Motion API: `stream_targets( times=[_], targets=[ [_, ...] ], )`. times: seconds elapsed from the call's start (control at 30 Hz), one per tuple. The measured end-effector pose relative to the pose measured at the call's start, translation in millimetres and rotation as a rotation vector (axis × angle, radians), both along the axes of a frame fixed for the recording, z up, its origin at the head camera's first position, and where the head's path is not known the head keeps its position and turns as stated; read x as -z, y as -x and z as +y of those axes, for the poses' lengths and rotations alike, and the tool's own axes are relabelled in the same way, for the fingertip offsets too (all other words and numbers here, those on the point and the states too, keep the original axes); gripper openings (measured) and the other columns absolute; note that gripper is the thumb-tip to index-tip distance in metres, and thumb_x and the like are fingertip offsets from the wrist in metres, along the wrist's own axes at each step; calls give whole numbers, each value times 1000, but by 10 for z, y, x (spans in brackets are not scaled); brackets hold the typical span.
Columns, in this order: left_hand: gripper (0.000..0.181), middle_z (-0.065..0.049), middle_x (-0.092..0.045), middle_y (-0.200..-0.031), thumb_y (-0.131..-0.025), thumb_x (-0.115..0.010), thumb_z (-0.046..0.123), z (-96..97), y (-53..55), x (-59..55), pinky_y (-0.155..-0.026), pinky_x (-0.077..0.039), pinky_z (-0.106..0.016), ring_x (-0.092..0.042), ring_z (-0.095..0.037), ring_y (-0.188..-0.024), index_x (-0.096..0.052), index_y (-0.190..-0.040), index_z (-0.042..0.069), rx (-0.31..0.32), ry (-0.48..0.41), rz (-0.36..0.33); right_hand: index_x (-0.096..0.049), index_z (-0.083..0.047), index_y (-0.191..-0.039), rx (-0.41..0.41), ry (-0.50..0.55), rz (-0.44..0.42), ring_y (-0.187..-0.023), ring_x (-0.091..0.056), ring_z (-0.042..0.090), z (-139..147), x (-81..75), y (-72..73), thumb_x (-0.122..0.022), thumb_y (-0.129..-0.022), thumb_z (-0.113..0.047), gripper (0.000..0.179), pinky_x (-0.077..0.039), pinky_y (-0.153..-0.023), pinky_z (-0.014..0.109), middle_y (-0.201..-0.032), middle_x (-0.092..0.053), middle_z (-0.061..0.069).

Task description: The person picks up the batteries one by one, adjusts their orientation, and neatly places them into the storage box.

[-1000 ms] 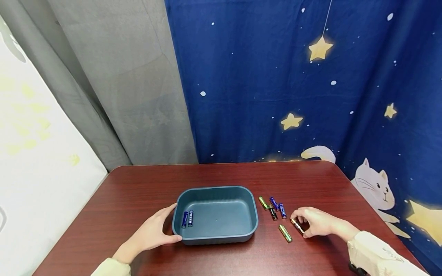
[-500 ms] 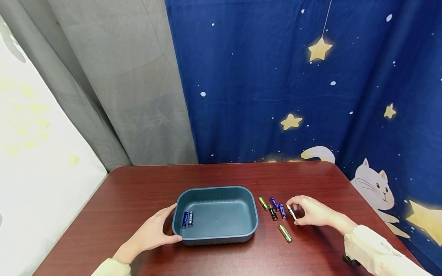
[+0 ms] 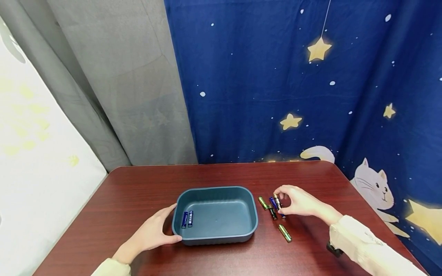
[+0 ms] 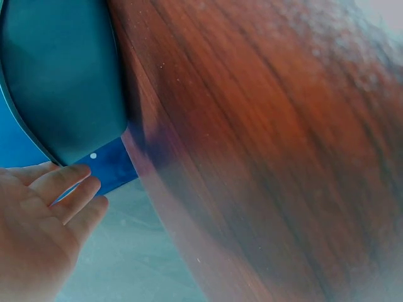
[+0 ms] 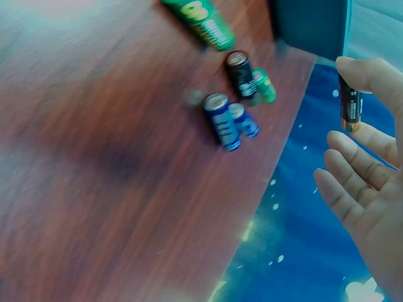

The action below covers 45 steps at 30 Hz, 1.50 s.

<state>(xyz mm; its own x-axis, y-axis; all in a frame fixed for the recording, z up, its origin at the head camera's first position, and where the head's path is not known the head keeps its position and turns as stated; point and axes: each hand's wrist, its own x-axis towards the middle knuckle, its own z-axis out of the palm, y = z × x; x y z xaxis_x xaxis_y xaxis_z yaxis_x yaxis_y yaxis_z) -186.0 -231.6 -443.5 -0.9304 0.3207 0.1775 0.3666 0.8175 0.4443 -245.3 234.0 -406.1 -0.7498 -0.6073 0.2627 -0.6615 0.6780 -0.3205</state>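
My right hand (image 3: pixel 299 201) pinches a black battery with a gold end (image 5: pixel 351 107) between thumb and fingertip, raised above the table. In the head view it hangs over the loose batteries, partly covering a blue battery (image 5: pixel 221 123). Another blue battery (image 5: pixel 244 119), a black battery (image 3: pixel 272 213) and a green battery (image 3: pixel 263 203) lie close by. A second green battery (image 3: pixel 285 233) lies nearer the front. My left hand (image 3: pixel 152 232) rests against the left end of a blue-grey plastic bin (image 3: pixel 221 242), fingers fairly straight. Two blue batteries (image 3: pixel 188 219) lie inside at its left.
The bin stands on a reddish-brown wooden table (image 3: pixel 145 184), left of the loose batteries. A blue starry curtain (image 3: pixel 259 96) and a grey curtain (image 3: pixel 138 96) hang behind the table's far edge. A white curtain (image 3: pixel 41 172) hangs at the left.
My right hand has lifted the black battery off the table and carried it left and away from me, toward the other batteries. My left hand and the bin have stayed put.
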Motion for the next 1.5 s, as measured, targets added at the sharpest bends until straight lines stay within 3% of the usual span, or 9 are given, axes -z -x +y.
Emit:
stream_targets(
  times=[0.3, 0.57, 0.9, 1.3, 1.5],
  targets=[
    [96, -7, -47, -131, -63, -72, 59, -6, -5, 4, -92, -40, -52, -44, -27, -119, -36, -139, 12, -5, 4, -4, -60, -10, -101, -71, 102, -23, -77, -54, 18, -299, -95, 78, -77, -67, -25, 41, -47, -68, 33, -82, -55, -1],
    [96, -7, -48, -131, -62, -73, 58, -4, 6, 4, -92, -40, -51, -45, -26, -118, -38, -138, 12, -1, 4, 8, -61, -10, -102, -102, 151, 6, -79, -52, 11, -625, -134, 148, -78, -67, -26, 42, -46, -71, 26, -83, -55, -3],
    [96, -5, -49, -130, -62, -72, 59, 0, 24, 16, -92, -41, -49, -45, -25, -118, -38, -138, 12, 2, 6, 20, -61, -6, -101, -161, 242, -14, -79, -55, 17, -1069, -82, 271, -78, -66, -25, 43, -47, -69, 26, -86, -59, 5],
    [95, -5, -48, -131, -63, -71, 60, 1, 18, 14, -92, -41, -50, -45, -25, -118, -38, -138, 13, 9, 1, 18, -62, -5, -99, -172, 243, -66, -80, -57, 19, -1512, 1, 257, -78, -67, -23, 41, -49, -73, 29, -87, -59, 7],
    [96, -6, -48, -131, -62, -72, 59, -2, 3, 10, -92, -40, -50, -45, -26, -119, -38, -138, 12, -6, 7, 5, -61, -6, -99, -172, 208, -124, -77, -56, 16, -1721, 70, 242, -78, -68, -25, 40, -48, -70, 21, -86, -59, 3]
  ],
)
